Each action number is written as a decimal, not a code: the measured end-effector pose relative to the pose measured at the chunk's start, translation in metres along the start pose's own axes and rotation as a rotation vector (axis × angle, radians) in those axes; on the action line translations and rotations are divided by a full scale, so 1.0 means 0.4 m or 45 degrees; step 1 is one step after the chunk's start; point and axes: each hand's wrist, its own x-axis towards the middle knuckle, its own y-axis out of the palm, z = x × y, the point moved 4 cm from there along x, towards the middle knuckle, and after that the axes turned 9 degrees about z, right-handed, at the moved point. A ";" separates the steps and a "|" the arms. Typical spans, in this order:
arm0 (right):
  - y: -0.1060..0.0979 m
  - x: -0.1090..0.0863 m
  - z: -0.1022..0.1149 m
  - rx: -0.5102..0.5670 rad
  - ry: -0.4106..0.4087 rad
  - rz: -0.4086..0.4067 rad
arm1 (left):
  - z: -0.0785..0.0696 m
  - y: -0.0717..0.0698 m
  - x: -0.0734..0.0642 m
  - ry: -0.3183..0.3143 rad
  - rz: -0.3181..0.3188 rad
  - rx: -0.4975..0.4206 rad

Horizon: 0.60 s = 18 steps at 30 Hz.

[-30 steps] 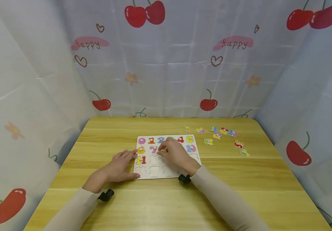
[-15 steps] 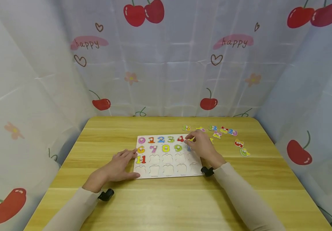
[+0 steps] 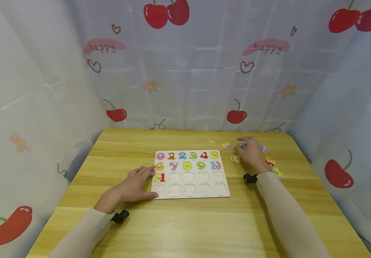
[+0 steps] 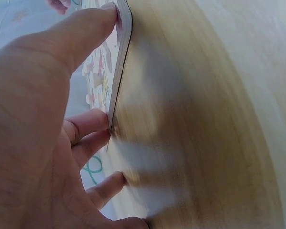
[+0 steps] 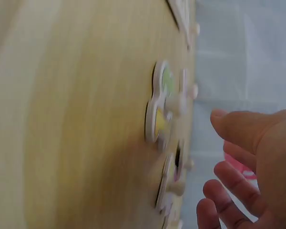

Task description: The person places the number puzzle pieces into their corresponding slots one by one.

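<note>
A white number puzzle board (image 3: 188,183) lies on the table, with knobbed pieces 0 to 11 in its upper rows and bare recesses below. My left hand (image 3: 132,186) rests at the board's left edge; in the left wrist view the thumb (image 4: 93,31) lies on the board's corner and other fingertips touch its side. Out to the right, my right hand (image 3: 251,154) hovers among loose number pieces, partly covering a blue-and-green piece (image 3: 241,144). In the right wrist view its thumb and fingers are parted with nothing between them, beside a green-and-yellow knobbed piece (image 5: 157,107).
Around the right hand lie more loose pieces: a yellow-and-purple one (image 3: 226,145), a green-and-yellow one (image 3: 235,158), a blue-and-purple one (image 3: 264,149) and a red one (image 3: 270,162). A cherry-print curtain (image 3: 185,79) stands behind the wooden table (image 3: 185,229).
My right hand has moved from above the board's middle rightward to the loose pieces, uncovering the 8, 9 and 10. The left hand has stayed on the board's edge.
</note>
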 end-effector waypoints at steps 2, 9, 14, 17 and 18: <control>-0.006 0.007 -0.020 -0.018 0.011 0.024 | 0.001 0.001 0.001 0.003 -0.002 0.003; 0.003 0.020 -0.051 -0.033 0.057 0.097 | 0.003 0.004 0.002 0.011 0.010 -0.008; 0.005 0.024 -0.044 -0.023 0.067 0.074 | 0.008 0.004 0.007 0.012 0.004 0.001; 0.006 0.027 -0.040 -0.052 0.051 0.061 | 0.013 0.005 0.008 0.002 0.005 0.008; 0.007 0.027 -0.039 -0.054 0.050 0.063 | 0.015 0.005 0.008 -0.001 0.007 0.008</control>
